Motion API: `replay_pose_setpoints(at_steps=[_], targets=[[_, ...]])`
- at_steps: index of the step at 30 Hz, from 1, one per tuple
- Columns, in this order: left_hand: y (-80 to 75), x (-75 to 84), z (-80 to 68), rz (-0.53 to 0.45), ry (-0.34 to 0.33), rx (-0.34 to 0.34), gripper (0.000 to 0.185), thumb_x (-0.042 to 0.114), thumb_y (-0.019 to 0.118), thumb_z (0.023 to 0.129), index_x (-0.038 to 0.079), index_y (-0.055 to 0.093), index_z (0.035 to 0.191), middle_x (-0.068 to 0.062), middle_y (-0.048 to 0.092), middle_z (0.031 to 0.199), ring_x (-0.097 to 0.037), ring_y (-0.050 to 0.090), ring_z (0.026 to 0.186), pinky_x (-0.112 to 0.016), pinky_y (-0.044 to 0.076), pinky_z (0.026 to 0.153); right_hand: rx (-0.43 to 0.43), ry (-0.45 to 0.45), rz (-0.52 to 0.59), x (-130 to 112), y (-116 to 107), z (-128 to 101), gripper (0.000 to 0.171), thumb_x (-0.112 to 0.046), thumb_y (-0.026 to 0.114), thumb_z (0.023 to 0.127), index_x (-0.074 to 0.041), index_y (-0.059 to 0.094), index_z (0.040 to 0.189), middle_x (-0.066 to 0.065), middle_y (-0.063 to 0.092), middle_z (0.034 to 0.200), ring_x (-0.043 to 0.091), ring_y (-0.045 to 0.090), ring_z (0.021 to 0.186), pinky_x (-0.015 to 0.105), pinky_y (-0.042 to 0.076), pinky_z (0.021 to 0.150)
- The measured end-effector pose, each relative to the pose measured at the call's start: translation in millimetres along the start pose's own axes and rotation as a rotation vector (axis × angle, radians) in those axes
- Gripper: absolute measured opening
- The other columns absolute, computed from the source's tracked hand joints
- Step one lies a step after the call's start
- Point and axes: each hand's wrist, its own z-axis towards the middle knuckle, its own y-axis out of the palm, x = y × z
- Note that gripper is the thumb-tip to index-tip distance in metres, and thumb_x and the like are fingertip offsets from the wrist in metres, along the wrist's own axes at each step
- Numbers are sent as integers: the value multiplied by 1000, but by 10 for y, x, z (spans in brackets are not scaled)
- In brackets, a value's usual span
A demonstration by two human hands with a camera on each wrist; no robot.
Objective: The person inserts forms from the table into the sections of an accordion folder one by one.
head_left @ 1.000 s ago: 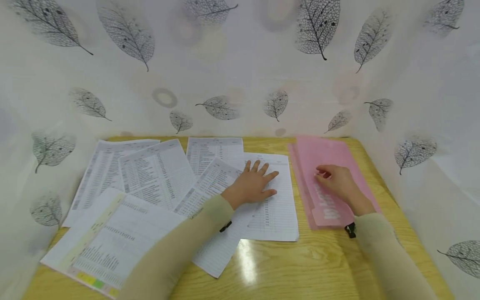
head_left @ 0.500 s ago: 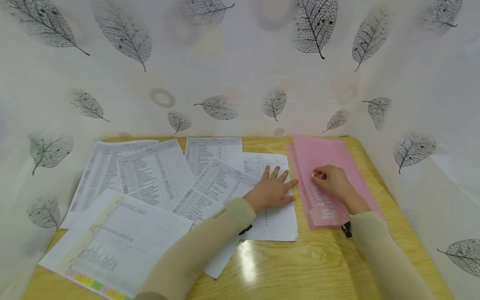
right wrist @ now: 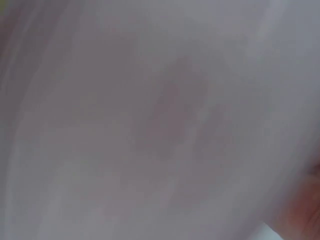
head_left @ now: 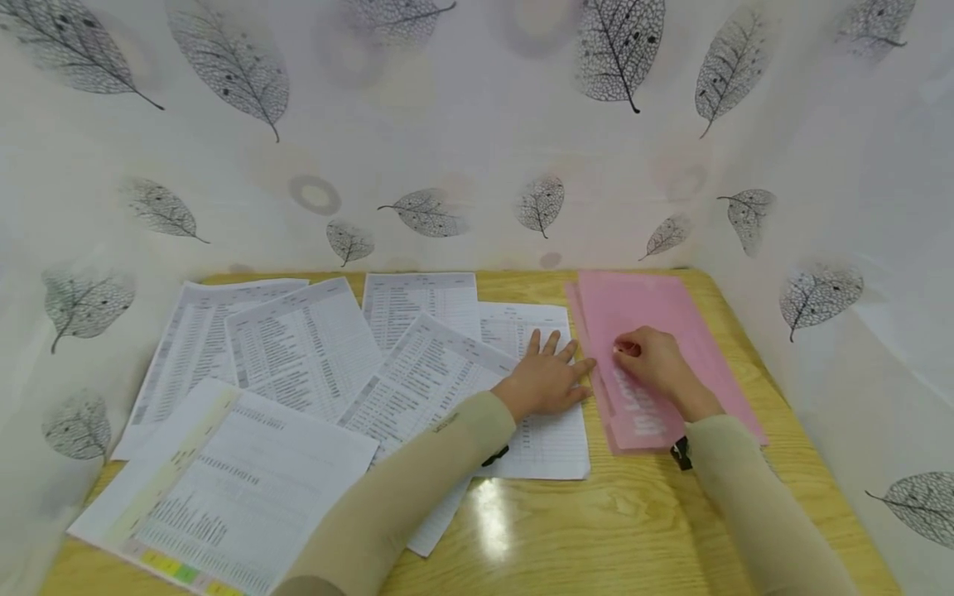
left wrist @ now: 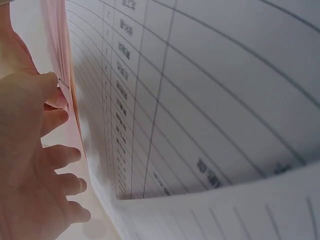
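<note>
I have my left hand [head_left: 547, 382] flat, fingers straight, on a printed sheet [head_left: 547, 430], its fingertips touching the left edge of the pink folder [head_left: 656, 306]. My right hand [head_left: 652, 364] rests on the folder with curled fingers; I think it pinches the top flap, but the right wrist view is only a blur. So far nothing looks filed: this sheet lies just left of the folder, still outside it. To the left of my left hand the other sheets [head_left: 298, 348] lie spread over the surface [head_left: 596, 530], unsorted. Nearly all the work remains.
</note>
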Motion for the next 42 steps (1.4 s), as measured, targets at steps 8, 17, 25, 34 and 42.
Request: replay_pose_setpoints(at_steps=[8, 17, 25, 34, 42], targets=[[14, 14, 5, 22, 7, 9, 59, 57, 33, 112, 35, 30, 167, -4, 24, 176, -40, 19, 163, -63, 14, 132, 13, 40, 20, -23, 31, 20, 32, -8, 68, 91, 9, 73, 118, 27, 72, 109, 38, 67, 99, 56, 55, 95], [45, 33, 5, -3, 8, 1, 66, 61, 35, 110, 30, 29, 168, 0, 23, 176, -37, 14, 164, -62, 14, 132, 57, 70, 82, -57, -36, 62, 35, -9, 71, 85, 7, 68, 116, 23, 71, 102, 35, 68, 94, 48, 57, 86], [88, 34, 43, 0, 24, 0, 70, 66, 34, 108, 29, 27, 168, 3, 23, 176, -33, 13, 165, -64, 12, 132, 21, 78, 66, -72, -161, 117, 49, -11, 72, 83, 3, 53, 126, 17, 63, 96, 31, 61, 84, 40, 49, 76], [104, 18, 55, 1, 30, 4, 71, 67, 35, 107, 31, 27, 168, 4, 24, 176, -32, 16, 165, -63, 12, 132, 9, -16, 52, -104, -331, 190, 57, -5, 70, 83, -1, 48, 135, 12, 58, 90, 23, 54, 74, 34, 43, 69], [54, 83, 35, 95, 40, 53, 76, 70, 40, 105, 24, 36, 165, 4, 31, 174, -29, 16, 165, -62, 12, 133, -48, -140, 11, -135, -309, 172, 58, 3, 60, 93, -14, 60, 148, 12, 48, 90, 21, 46, 73, 32, 42, 65]])
